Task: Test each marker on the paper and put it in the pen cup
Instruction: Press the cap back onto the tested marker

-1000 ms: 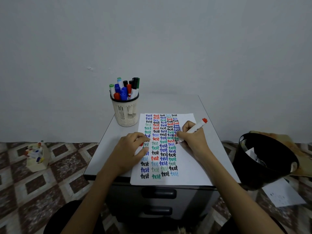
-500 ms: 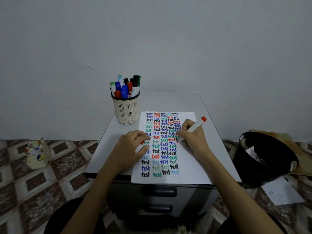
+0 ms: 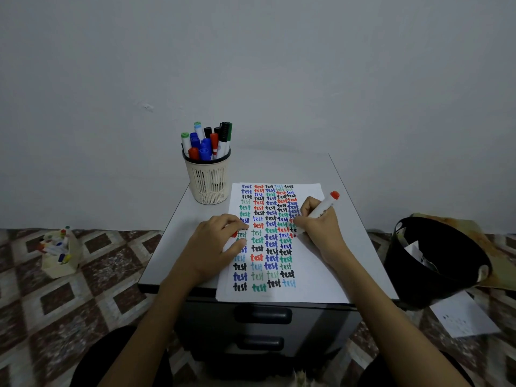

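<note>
A white sheet of paper (image 3: pixel 312 263) filled with coloured rows of the word "test" lies on the small grey cabinet top (image 3: pixel 279 166). My right hand (image 3: pixel 321 227) grips a white marker with a red end (image 3: pixel 325 205), its tip down on the paper in the rightmost column. My left hand (image 3: pixel 217 244) rests on the paper's left edge and pinches a small red cap (image 3: pixel 234 234). The cream mesh pen cup (image 3: pixel 208 181) stands at the back left of the cabinet, holding several markers.
A black bin (image 3: pixel 435 261) with scraps stands on the floor at the right, a loose sheet (image 3: pixel 463 317) beside it. A small cream holder with several markers (image 3: pixel 58 252) sits on the tiled floor at the left. The cabinet drawers face me.
The marker tip has shifted slightly along the right column as my right hand writes. My left hand has stayed on the paper with the cap.
</note>
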`<move>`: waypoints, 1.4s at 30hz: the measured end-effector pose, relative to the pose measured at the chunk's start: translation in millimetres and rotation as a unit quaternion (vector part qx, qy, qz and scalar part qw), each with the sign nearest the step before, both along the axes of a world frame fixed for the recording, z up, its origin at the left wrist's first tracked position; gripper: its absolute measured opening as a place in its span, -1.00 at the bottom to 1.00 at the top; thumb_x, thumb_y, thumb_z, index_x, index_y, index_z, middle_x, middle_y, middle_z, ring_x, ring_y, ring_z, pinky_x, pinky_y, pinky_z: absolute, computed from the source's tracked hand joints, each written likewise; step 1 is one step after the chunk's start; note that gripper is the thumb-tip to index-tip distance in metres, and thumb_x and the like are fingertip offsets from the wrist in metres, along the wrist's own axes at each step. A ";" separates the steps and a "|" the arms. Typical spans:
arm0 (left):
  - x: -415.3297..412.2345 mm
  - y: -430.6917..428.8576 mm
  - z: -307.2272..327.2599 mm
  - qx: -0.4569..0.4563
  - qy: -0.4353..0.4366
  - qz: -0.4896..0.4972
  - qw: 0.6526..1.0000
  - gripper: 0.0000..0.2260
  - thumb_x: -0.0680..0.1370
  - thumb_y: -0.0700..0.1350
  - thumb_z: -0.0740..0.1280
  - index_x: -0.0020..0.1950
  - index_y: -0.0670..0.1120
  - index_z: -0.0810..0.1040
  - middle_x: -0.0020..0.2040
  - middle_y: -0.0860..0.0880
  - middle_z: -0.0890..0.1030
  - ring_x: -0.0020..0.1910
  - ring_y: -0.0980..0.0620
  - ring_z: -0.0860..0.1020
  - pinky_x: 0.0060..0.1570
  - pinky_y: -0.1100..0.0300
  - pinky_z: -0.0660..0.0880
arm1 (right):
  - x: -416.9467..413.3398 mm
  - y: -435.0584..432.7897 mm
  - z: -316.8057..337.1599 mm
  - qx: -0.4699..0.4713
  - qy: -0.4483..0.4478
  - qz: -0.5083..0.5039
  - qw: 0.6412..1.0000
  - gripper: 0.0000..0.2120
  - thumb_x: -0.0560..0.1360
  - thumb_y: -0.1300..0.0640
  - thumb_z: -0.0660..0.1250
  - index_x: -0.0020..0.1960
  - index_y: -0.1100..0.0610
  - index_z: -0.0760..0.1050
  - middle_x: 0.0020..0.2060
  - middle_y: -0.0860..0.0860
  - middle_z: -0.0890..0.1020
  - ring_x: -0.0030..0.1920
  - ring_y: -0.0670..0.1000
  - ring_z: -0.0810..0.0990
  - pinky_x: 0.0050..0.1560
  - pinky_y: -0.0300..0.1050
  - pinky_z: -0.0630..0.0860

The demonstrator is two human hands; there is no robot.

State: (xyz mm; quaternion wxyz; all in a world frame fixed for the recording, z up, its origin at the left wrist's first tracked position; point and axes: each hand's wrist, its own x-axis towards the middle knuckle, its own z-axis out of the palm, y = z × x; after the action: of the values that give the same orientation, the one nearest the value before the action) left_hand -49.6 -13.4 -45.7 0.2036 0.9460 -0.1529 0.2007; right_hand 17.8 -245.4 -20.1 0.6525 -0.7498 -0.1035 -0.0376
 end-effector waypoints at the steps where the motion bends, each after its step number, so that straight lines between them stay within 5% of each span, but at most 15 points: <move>1: -0.3 -0.2 0.2 -0.001 0.000 0.000 1.000 -0.61 0.52 0.14 0.11 0.20 -0.02 0.53 0.16 0.05 0.52 0.06 0.13 0.48 0.07 0.12 0.46 | -0.7 0.6 -0.3 -0.013 -0.006 0.003 1.000 -0.68 0.40 0.47 0.32 -0.33 0.17 0.26 -0.35 0.24 0.45 -0.25 0.13 0.50 -0.24 -0.06 0.48; 4: -1.6 -1.0 0.5 -0.004 0.003 0.001 1.000 -0.60 0.52 0.15 0.10 0.20 -0.01 0.52 0.17 0.06 0.51 0.06 0.15 0.47 0.08 0.14 0.45 | -3.3 1.5 0.9 -0.018 -0.013 -0.002 1.000 -0.68 0.43 0.48 0.30 -0.31 0.17 0.25 -0.36 0.17 0.46 -0.25 0.06 0.52 -0.30 -0.17 0.47; 9: -1.5 -0.6 -0.4 -0.002 0.009 0.006 1.000 -0.59 0.52 0.16 0.09 0.21 0.00 0.51 0.18 0.07 0.51 0.08 0.16 0.46 0.10 0.14 0.44 | -2.3 0.1 -0.2 -0.022 -0.007 0.012 1.000 -0.69 0.41 0.46 0.33 -0.30 0.19 0.26 -0.28 0.34 0.48 -0.19 0.13 0.55 -0.23 -0.08 0.50; 16: -1.0 -0.3 0.0 0.001 0.008 0.006 1.000 -0.59 0.52 0.16 0.08 0.22 0.00 0.51 0.19 0.08 0.50 0.09 0.16 0.45 0.12 0.16 0.41 | -4.3 -0.5 2.2 -0.002 -0.006 -0.021 1.000 -0.65 0.41 0.49 0.30 -0.33 0.15 0.25 -0.49 -0.04 0.44 -0.36 -0.06 0.47 -0.36 -0.22 0.42; 21: -2.1 -0.9 0.6 0.000 0.011 0.005 1.000 -0.61 0.52 0.15 0.10 0.22 0.01 0.51 0.19 0.09 0.49 0.08 0.18 0.44 0.12 0.15 0.41 | -2.2 -0.4 0.3 -0.009 -0.007 -0.020 1.000 -0.66 0.41 0.48 0.31 -0.32 0.16 0.25 -0.39 0.13 0.45 -0.25 0.11 0.51 -0.25 -0.08 0.46; 30: -3.0 -1.7 3.1 0.002 0.012 0.002 1.000 -0.58 0.51 0.16 0.08 0.21 -0.01 0.52 0.18 0.06 0.51 0.07 0.15 0.46 0.09 0.16 0.41 | -4.1 -0.9 2.9 0.020 -0.010 -0.046 0.999 -0.69 0.41 0.50 0.32 -0.31 0.19 0.27 -0.46 0.06 0.41 -0.44 -0.15 0.47 -0.41 -0.27 0.44; 38: -4.3 -2.3 4.5 0.004 0.018 0.004 1.000 -0.55 0.51 0.17 0.06 0.22 -0.03 0.52 0.20 0.04 0.51 0.10 0.13 0.45 0.09 0.22 0.34 | -0.8 -0.9 1.3 0.018 -0.013 -0.050 0.998 -0.67 0.44 0.47 0.28 -0.32 0.15 0.24 -0.43 0.11 0.38 -0.33 0.05 0.44 -0.33 -0.17 0.42; 42: -4.0 -2.2 4.7 0.003 0.015 0.007 1.000 -0.57 0.51 0.15 0.07 0.21 -0.03 0.52 0.18 0.04 0.51 0.08 0.13 0.47 0.10 0.16 0.41 | -1.6 0.8 -0.5 -0.021 -0.018 -0.045 0.999 -0.70 0.44 0.45 0.31 -0.30 0.17 0.26 -0.43 0.06 0.43 -0.34 -0.01 0.48 -0.35 -0.21 0.45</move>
State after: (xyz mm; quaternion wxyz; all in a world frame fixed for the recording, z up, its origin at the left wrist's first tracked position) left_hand -53.7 -15.6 -41.0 0.2020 0.9504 -0.1442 0.1873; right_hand 16.2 -244.6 -20.6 0.6327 -0.7661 -0.0820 -0.0780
